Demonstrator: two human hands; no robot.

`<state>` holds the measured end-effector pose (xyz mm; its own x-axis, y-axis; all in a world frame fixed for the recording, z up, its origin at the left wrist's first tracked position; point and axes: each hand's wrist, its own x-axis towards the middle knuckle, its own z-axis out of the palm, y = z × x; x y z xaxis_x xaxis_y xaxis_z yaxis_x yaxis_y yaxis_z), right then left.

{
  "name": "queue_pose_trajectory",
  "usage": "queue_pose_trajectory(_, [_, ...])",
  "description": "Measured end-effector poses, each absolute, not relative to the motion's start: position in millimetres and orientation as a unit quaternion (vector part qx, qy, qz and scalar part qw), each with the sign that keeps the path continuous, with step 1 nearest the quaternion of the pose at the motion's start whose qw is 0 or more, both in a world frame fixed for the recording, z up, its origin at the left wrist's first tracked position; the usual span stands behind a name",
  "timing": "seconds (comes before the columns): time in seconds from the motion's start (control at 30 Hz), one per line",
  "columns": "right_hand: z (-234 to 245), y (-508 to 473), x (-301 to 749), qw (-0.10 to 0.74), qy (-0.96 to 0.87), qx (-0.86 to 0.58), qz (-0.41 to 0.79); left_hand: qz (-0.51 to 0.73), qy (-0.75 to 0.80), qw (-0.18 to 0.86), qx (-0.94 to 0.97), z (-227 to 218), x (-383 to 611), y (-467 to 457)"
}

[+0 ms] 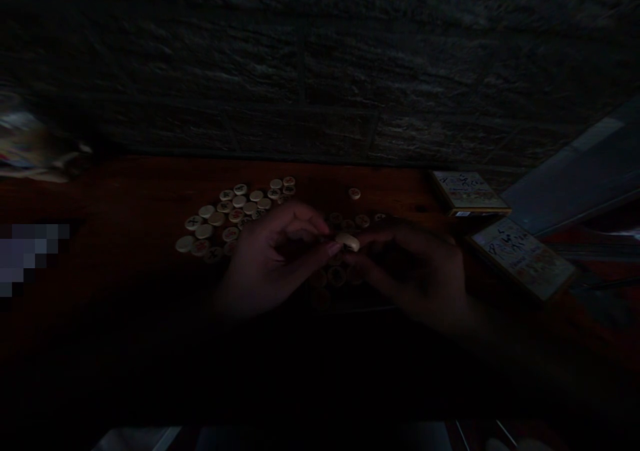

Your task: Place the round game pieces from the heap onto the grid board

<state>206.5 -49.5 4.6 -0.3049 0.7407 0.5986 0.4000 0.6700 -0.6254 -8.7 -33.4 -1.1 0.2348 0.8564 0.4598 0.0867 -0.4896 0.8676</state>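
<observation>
The scene is very dark. My left hand [273, 257] and my right hand [415, 271] meet over a reddish wooden table [125, 237]. Between their fingertips sits a pale round game piece [348, 241], pinched from both sides. A pile of several pale round pieces [235, 214] with red and dark marks lies just behind and left of my left hand. More pieces [336, 276] lie in shadow beneath my hands, and one single piece [355, 193] lies further back.
Two printed cardboard box parts [469, 192] [523, 256] lie at the right of the table. A dark stone-patterned wall [320, 71] rises behind. A pale blurred object [30, 147] sits at far left. A grey flat surface [580, 177] slopes at far right.
</observation>
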Motion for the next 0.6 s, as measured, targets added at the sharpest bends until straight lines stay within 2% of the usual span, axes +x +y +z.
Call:
queue_pose_trajectory(0.23, [11,-51,206,0.497,-0.794,-0.321,0.139,0.492,0.373,0.401,0.677,4,-9,-38])
queue_pose_trajectory(0.5, [14,-56,206,0.487,-0.810,-0.310,0.097,0.470,0.312,0.501,0.657,9,-10,-42])
queue_pose_trajectory(0.6, [12,-56,207,0.479,-0.822,-0.299,0.077,0.482,0.326,0.500,0.641,9,-7,-40])
